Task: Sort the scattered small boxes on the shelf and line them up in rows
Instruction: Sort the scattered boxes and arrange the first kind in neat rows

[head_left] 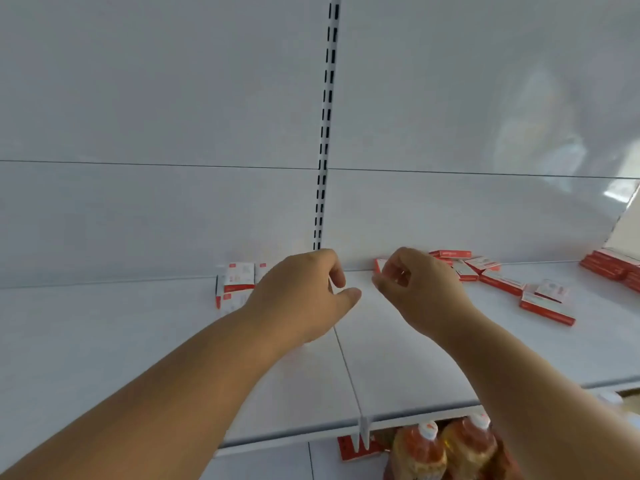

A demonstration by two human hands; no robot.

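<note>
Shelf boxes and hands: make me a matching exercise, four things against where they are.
Things:
1. Upright boxes
2. Scattered boxes
3. Bottles
4. Stacked boxes

Places:
A. Below the shelf
B. Far right edge of the shelf
C. Behind the left hand, at the back wall
D. Lying loose to the right of the right hand

Pairs: 1-C, 2-D, 3-A, 4-B

head view | one camera, worn on the head | looks forward and a bit down | close to the shelf (398, 358) | wall (173, 98) fills the top | both arms reach in from below
</note>
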